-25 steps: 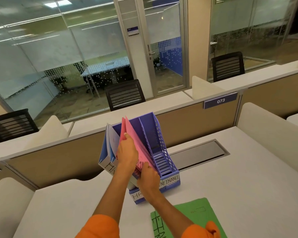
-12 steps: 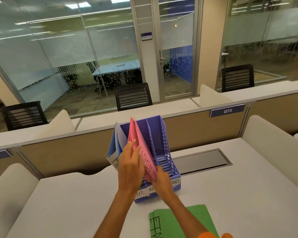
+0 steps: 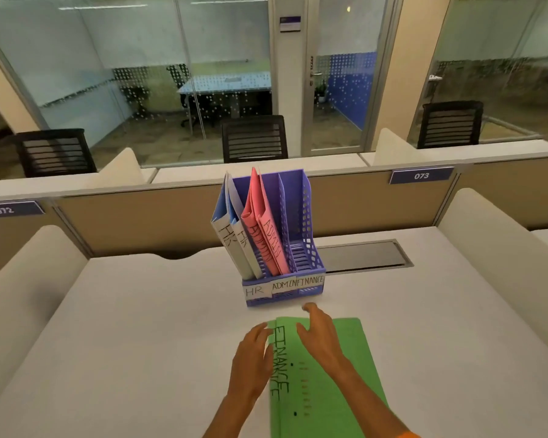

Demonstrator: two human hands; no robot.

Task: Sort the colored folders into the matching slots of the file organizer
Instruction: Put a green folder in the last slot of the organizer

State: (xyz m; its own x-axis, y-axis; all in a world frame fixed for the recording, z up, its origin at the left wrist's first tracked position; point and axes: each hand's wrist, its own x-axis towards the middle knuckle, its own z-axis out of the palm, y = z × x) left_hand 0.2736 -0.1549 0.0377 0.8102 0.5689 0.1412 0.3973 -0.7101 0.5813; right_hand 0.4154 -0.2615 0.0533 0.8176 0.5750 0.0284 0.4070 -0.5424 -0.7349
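A purple file organizer (image 3: 309, 216) stands on the white desk, its front labelled HR, ADMIN and FINANCE. Two blue folders (image 3: 228, 235) marked HR lean in its left slot. Two pink folders (image 3: 264, 238) marked ADMIN stand in the middle slot. The right slot holds nothing. Green folders (image 3: 329, 390) marked FINANCE lie flat in front of the organizer. My left hand (image 3: 253, 352) is at their left edge with fingers relaxed. My right hand (image 3: 321, 336) hovers over or rests on their far end, fingers spread and holding nothing.
The white desk (image 3: 140, 327) has padded beige dividers left and right. A grey cable hatch (image 3: 361, 254) lies behind the organizer. A partition with number plates 072 and 073 runs behind. Black chairs stand beyond it before glass walls.
Both hands have let go of the pink folder, now standing in the middle slot, and drawn back to the green folders. The head has tilted down.
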